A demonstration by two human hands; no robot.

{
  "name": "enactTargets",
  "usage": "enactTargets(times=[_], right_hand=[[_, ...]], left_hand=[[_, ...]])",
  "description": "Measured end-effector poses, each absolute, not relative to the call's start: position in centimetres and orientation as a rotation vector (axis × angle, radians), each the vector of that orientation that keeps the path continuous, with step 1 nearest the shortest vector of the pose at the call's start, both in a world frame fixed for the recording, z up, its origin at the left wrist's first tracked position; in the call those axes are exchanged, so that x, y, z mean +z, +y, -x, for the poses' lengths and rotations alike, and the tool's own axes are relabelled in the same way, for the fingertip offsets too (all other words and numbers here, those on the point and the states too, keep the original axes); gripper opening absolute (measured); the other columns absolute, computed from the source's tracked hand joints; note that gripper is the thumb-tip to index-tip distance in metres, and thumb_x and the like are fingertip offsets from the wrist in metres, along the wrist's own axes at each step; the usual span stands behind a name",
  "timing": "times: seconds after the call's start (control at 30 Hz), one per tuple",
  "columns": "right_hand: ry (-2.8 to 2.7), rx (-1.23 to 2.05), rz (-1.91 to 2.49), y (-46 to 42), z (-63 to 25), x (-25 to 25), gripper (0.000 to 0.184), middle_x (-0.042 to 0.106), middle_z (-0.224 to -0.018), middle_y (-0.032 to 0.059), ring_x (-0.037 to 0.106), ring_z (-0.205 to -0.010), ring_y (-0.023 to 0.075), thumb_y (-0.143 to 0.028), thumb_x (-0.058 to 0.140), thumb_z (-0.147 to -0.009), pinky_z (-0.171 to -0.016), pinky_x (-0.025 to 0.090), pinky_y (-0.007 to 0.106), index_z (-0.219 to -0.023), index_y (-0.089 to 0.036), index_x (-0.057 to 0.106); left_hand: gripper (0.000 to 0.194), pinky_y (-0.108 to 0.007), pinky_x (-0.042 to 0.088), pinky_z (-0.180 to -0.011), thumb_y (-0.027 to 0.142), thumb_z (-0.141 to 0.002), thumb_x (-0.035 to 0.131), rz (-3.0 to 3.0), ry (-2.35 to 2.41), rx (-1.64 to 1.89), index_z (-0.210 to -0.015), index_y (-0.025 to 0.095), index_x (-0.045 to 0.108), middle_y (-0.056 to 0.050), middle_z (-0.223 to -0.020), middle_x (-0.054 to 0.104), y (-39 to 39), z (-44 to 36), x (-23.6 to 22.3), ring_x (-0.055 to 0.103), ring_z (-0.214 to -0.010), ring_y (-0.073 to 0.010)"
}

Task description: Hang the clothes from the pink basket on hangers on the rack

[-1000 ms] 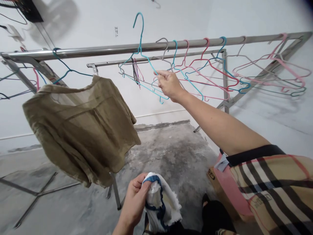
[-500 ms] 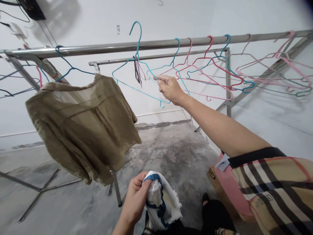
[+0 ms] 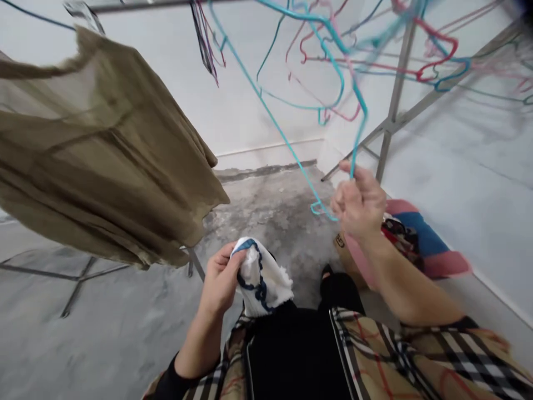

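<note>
My right hand point(image 3: 358, 201) is closed round the lower corner of a turquoise wire hanger point(image 3: 287, 144), held in front of my chest, away from the rail. My left hand point(image 3: 220, 278) grips a small white garment with dark blue trim point(image 3: 260, 278) at waist height. An olive-brown sheer blouse point(image 3: 100, 155) hangs on a hanger at the left. Several pink, red, blue and turquoise empty hangers point(image 3: 366, 61) hang at the top right; the picture there is smeared by motion.
A metal drying rack leg point(image 3: 393, 94) slants down at the right by the white wall. A pink and blue basket point(image 3: 416, 244) with clothes and a cardboard box point(image 3: 343, 247) stand on the grey concrete floor. Another rack's foot point(image 3: 79, 278) lies at the left.
My right hand has pulled the turquoise hanger off the rail and brought it down towards my body. The view has tilted downwards. My left hand still holds the white garment.
</note>
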State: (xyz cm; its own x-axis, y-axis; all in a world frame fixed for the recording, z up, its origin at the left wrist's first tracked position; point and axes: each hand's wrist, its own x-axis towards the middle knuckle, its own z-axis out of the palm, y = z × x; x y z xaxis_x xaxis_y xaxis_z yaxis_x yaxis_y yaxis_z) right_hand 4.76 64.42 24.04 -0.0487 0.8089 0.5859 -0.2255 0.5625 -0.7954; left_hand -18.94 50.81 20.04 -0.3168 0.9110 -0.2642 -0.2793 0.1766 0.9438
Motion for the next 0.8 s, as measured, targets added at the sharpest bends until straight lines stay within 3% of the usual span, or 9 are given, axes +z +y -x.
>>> enactTargets(times=[0.1, 0.23, 0.33, 0.53, 0.63, 0.8], right_hand=[[-1.365, 1.191, 0.698, 60.0, -6.8, 19.1, 0.043, 0.046, -0.057, -0.0089, 0.040, -0.041, 0.0067, -0.039, 0.069, -0.083, -0.038, 0.033, 0.019, -0.123, -0.030, 0.056], [-1.185, 1.414, 0.911, 56.5, -7.6, 16.7, 0.031, 0.035, -0.055, -0.0078, 0.030, -0.044, 0.0063, -0.047, 0.068, -0.082, -0.041, 0.025, 0.020, -0.101, -0.022, 0.066], [-1.148, 1.312, 0.961, 55.6, -8.4, 17.1, 0.026, 0.031, -0.053, -0.0070, 0.027, -0.045, 0.0070, -0.046, 0.063, -0.087, -0.042, 0.022, 0.021, -0.093, -0.021, 0.069], [-1.285, 1.065, 0.891, 56.5, -10.6, 21.2, 0.023, 0.034, -0.053, -0.0056, 0.029, -0.044, 0.0097, -0.042, 0.061, -0.090, -0.042, 0.023, 0.026, -0.104, -0.027, 0.071], [-1.277, 0.903, 0.899, 58.0, -10.5, 23.9, 0.018, 0.035, -0.051, -0.0038, 0.029, -0.043, 0.0114, -0.043, 0.062, -0.088, -0.042, 0.022, 0.029, -0.084, -0.027, 0.070], [-1.206, 0.695, 0.883, 59.2, -9.9, 26.3, 0.031, 0.041, -0.054, 0.0007, 0.033, -0.046, 0.0143, -0.047, 0.062, -0.087, -0.045, 0.022, 0.033, -0.063, -0.027, 0.057]], left_hand=[[0.029, -0.017, 0.044, -0.057, 0.038, -0.071, 0.075, -0.740, 1.368, 1.308, -0.087, 0.015, 0.076, -0.002, -0.071, 0.069, 51.1, 18.2, 19.7, 0.055, -0.061, -0.0097], [0.026, -0.019, 0.044, -0.058, 0.036, -0.073, 0.072, -0.868, 1.359, 1.162, -0.086, 0.014, 0.076, -0.003, -0.073, 0.069, 51.2, 15.7, 20.0, 0.056, -0.062, -0.0115], [0.027, -0.020, 0.043, -0.058, 0.037, -0.073, 0.072, -0.958, 1.311, 1.075, -0.086, 0.014, 0.077, -0.004, -0.075, 0.070, 51.1, 13.4, 20.4, 0.055, -0.063, -0.0123], [0.034, -0.021, 0.042, -0.057, 0.042, -0.075, 0.072, -0.981, 1.230, 0.949, -0.092, 0.013, 0.076, -0.004, -0.071, 0.069, 50.7, 11.4, 20.6, 0.054, -0.059, -0.0109], [0.037, -0.020, 0.042, -0.056, 0.044, -0.074, 0.072, -0.984, 1.226, 0.964, -0.093, 0.012, 0.076, -0.004, -0.071, 0.068, 50.4, 11.4, 20.4, 0.053, -0.059, -0.0108], [0.038, -0.020, 0.043, -0.058, 0.045, -0.071, 0.075, -0.956, 1.256, 1.021, -0.088, 0.012, 0.077, -0.005, -0.074, 0.070, 50.4, 11.7, 20.8, 0.055, -0.061, -0.0115]])
